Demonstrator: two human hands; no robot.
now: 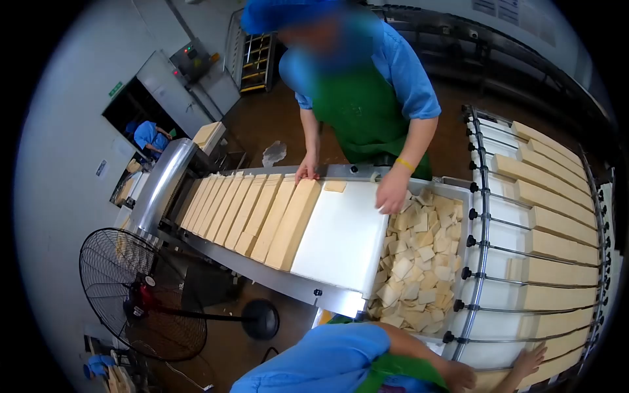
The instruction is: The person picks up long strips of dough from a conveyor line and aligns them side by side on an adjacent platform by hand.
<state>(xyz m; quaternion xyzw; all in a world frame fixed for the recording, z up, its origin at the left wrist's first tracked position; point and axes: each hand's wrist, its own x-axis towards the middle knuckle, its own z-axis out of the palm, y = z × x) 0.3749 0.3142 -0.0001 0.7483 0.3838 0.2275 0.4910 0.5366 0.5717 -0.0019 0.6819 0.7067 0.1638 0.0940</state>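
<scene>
Across the white, metal-railed bench [495, 354] at right lie long, cream, block-shaped slabs [563, 345]. At its near end, the right hand [529, 359], fingers spread, seems to steady one — calling for level pressure. The left hand [462, 378] looks half-curled; its hold is unclear.

On the white worktop [344, 242], many long pale slabs [301, 223] are laid side by side, and one small flat piece [335, 187] is placed near them. On the second worktop [501, 232], other slabs [562, 270] are arranged.

Pale slabs [303, 219] lie across the white belt [344, 229].
</scene>
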